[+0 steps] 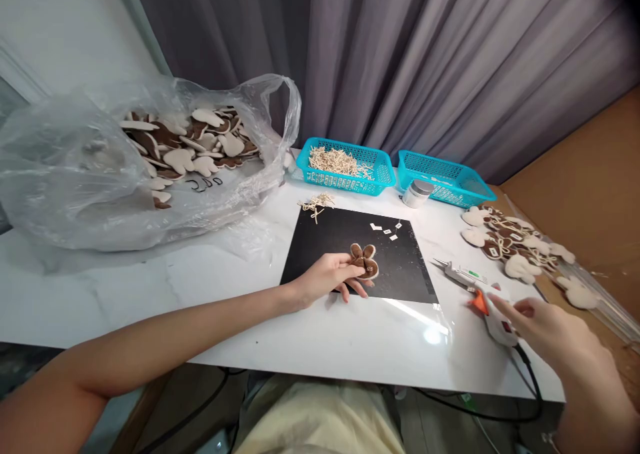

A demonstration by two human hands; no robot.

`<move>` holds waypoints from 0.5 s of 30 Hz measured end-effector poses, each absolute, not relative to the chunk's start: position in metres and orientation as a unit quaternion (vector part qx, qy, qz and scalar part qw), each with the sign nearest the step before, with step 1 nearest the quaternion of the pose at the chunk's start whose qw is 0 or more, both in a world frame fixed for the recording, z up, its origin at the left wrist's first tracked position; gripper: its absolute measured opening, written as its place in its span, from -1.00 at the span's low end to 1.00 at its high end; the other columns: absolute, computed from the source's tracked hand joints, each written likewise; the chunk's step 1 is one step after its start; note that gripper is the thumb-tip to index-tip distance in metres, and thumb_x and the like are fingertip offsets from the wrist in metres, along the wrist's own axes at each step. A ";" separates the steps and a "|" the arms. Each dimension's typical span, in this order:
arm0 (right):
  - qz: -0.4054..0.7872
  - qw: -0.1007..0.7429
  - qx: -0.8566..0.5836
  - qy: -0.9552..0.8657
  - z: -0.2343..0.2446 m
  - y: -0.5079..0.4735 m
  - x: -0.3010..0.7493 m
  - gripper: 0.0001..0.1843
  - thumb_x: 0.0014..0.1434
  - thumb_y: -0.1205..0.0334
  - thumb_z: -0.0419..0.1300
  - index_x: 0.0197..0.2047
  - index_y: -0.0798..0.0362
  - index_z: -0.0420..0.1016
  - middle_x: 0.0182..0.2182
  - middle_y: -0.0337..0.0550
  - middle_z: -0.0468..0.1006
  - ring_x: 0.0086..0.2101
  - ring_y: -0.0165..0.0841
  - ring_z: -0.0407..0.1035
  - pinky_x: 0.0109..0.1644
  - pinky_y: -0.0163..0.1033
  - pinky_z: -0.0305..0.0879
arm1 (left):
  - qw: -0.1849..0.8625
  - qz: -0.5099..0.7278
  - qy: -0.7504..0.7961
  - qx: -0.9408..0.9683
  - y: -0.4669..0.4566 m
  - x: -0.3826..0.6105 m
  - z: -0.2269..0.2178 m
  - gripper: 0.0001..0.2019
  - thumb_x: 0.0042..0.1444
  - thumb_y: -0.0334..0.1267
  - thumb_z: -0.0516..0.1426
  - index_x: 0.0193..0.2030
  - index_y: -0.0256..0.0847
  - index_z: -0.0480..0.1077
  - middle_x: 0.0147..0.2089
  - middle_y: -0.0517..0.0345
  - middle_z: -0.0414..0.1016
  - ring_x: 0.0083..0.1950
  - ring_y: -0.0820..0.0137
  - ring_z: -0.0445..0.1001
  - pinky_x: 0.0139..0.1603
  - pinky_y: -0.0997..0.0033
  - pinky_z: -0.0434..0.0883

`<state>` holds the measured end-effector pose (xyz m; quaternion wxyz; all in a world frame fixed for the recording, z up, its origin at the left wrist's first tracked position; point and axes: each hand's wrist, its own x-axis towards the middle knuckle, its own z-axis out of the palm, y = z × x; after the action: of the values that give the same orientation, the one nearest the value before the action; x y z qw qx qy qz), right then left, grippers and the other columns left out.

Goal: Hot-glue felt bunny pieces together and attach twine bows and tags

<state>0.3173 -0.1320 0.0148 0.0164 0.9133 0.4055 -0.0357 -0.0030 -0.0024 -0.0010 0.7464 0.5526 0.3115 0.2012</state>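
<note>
Brown felt with a pale fuzzy border makes up a small rabbit-head piece (367, 267), held over the black mat by my left hand (340, 274). The thumb and index finger pinch its left side, and the other fingers reach underneath. A cord bow and small details show on its face. My right hand (543, 321) is closed around a white hot glue gun (497, 321) with an orange trigger, at the right of the table. Its metal nozzle points to the left; part of the grip is hidden by my fingers.
A plastic bag (240, 207) of rabbit pieces stands at left. Cord bows fill one blue basket (350, 186); another basket (450, 191) sits beside a jar (417, 194). Small white tags (387, 232) lie on the black mat (320, 241). Finished-looking rabbits (520, 267) are piled at right.
</note>
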 end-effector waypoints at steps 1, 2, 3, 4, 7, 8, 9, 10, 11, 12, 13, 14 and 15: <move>-0.017 0.031 0.917 0.398 0.020 -0.127 0.313 -0.49 0.07 -0.29 -0.06 -0.57 -0.06 0.37 -0.60 -0.02 0.52 -0.57 -0.12 0.44 -0.53 -0.12 0.28 | 0.746 0.201 0.311 0.553 -0.002 -0.003 -0.001 -0.74 0.11 -0.21 0.13 -0.14 -0.38 0.39 -0.18 -0.16 0.54 -0.31 0.36 0.55 -0.56 0.59 0.31; -0.025 0.020 0.913 0.408 0.025 -0.120 0.307 -0.53 0.09 -0.24 -0.06 -0.52 -0.06 0.40 -0.56 -0.01 0.55 -0.53 -0.10 0.44 -0.51 -0.12 0.27 | 0.746 0.202 0.310 0.553 -0.002 -0.003 -0.002 -0.73 0.11 -0.21 0.13 -0.13 -0.38 0.39 -0.17 -0.16 0.54 -0.31 0.36 0.55 -0.56 0.59 0.31; -0.044 -0.006 0.894 0.447 0.028 -0.109 0.300 -0.58 0.11 -0.17 -0.05 -0.46 -0.05 0.42 -0.51 -0.01 0.57 -0.50 -0.12 0.45 -0.48 -0.14 0.26 | 0.746 0.202 0.311 0.553 -0.002 -0.003 -0.002 -0.73 0.10 -0.20 0.13 -0.14 -0.38 0.39 -0.17 -0.17 0.54 -0.31 0.35 0.55 -0.56 0.59 0.31; -0.066 -0.041 0.857 0.510 0.030 -0.096 0.294 -0.63 0.13 -0.08 -0.03 -0.41 -0.03 0.45 -0.47 -0.02 0.58 -0.48 -0.17 0.45 -0.43 -0.18 0.27 | 0.746 0.202 0.312 0.553 -0.002 -0.003 -0.002 -0.72 0.10 -0.19 0.14 -0.14 -0.38 0.39 -0.17 -0.17 0.54 -0.31 0.35 0.55 -0.56 0.58 0.31; -0.100 -0.094 0.757 0.639 0.029 -0.043 0.277 -0.76 0.12 0.16 0.04 -0.35 0.05 0.51 -0.38 -0.04 0.60 -0.37 -0.24 0.46 -0.34 -0.27 0.25 | 0.745 0.202 0.312 0.554 -0.002 -0.004 -0.003 -0.70 0.10 -0.18 0.14 -0.12 -0.38 0.38 -0.16 -0.19 0.53 -0.31 0.34 0.55 -0.56 0.58 0.31; -0.100 -0.094 0.744 0.655 0.027 -0.022 0.274 -0.81 0.09 0.25 0.07 -0.37 0.06 0.52 -0.37 -0.05 0.60 -0.36 -0.26 0.45 -0.32 -0.29 0.24 | 0.744 0.201 0.313 0.555 -0.002 -0.004 -0.003 -0.69 0.10 -0.18 0.14 -0.11 -0.38 0.38 -0.16 -0.19 0.53 -0.31 0.35 0.55 -0.56 0.58 0.32; -0.098 -0.093 0.734 0.665 0.024 -0.002 0.271 -0.83 0.05 0.33 0.10 -0.38 0.08 0.53 -0.37 -0.06 0.60 -0.36 -0.27 0.44 -0.31 -0.30 0.24 | 0.743 0.199 0.315 0.556 -0.002 -0.004 -0.002 -0.69 0.10 -0.18 0.14 -0.10 -0.39 0.38 -0.16 -0.19 0.53 -0.31 0.36 0.55 -0.56 0.59 0.32; -0.094 -0.096 0.732 0.668 0.021 0.017 0.270 -0.84 0.02 0.39 0.12 -0.39 0.11 0.54 -0.37 -0.03 0.59 -0.33 -0.26 0.44 -0.29 -0.30 0.23 | 0.742 0.198 0.317 0.556 -0.002 -0.004 -0.002 -0.68 0.11 -0.18 0.13 -0.09 -0.39 0.38 -0.16 -0.19 0.53 -0.31 0.36 0.55 -0.56 0.59 0.32; -0.091 -0.098 0.730 0.670 0.018 0.035 0.269 -0.83 -0.01 0.43 0.13 -0.39 0.13 0.55 -0.37 -0.01 0.59 -0.32 -0.25 0.44 -0.29 -0.30 0.23 | 0.742 0.196 0.319 0.556 -0.002 -0.004 -0.001 -0.68 0.11 -0.19 0.13 -0.08 -0.40 0.37 -0.16 -0.19 0.53 -0.32 0.37 0.55 -0.57 0.59 0.31; -0.090 -0.099 0.731 0.669 0.015 0.050 0.269 -0.83 -0.03 0.45 0.14 -0.38 0.16 0.55 -0.37 0.01 0.59 -0.32 -0.25 0.43 -0.30 -0.30 0.23 | 0.742 0.196 0.321 0.555 -0.002 -0.005 -0.001 -0.68 0.11 -0.20 0.13 -0.08 -0.40 0.37 -0.17 -0.18 0.53 -0.33 0.37 0.55 -0.57 0.60 0.31; -0.091 -0.099 0.731 0.669 0.013 0.062 0.269 -0.84 -0.05 0.46 0.16 -0.38 0.18 0.56 -0.39 0.02 0.58 -0.33 -0.24 0.43 -0.33 -0.30 0.23 | 0.741 0.196 0.322 0.555 -0.002 -0.005 0.000 -0.69 0.11 -0.20 0.13 -0.08 -0.40 0.37 -0.17 -0.18 0.53 -0.33 0.38 0.54 -0.57 0.60 0.31; -0.096 -0.098 0.732 0.668 0.010 0.071 0.269 -0.86 -0.06 0.45 0.18 -0.39 0.20 0.56 -0.41 0.02 0.58 -0.36 -0.25 0.43 -0.35 -0.31 0.23 | 0.741 0.196 0.323 0.556 -0.002 -0.005 0.000 -0.69 0.11 -0.21 0.12 -0.09 -0.40 0.37 -0.17 -0.17 0.53 -0.33 0.38 0.54 -0.58 0.60 0.31; -0.103 -0.096 0.732 0.667 0.009 0.077 0.269 -0.87 -0.08 0.44 0.21 -0.39 0.20 0.56 -0.43 0.01 0.57 -0.38 -0.27 0.42 -0.39 -0.31 0.23 | 0.741 0.196 0.322 0.556 -0.002 -0.005 0.000 -0.70 0.11 -0.21 0.12 -0.09 -0.40 0.37 -0.17 -0.17 0.53 -0.33 0.38 0.55 -0.57 0.60 0.31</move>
<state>0.2692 0.0773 0.0089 -0.0962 0.7320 0.6667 -0.1026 -0.0046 -0.0022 0.0000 0.7405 0.5563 0.3223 0.1957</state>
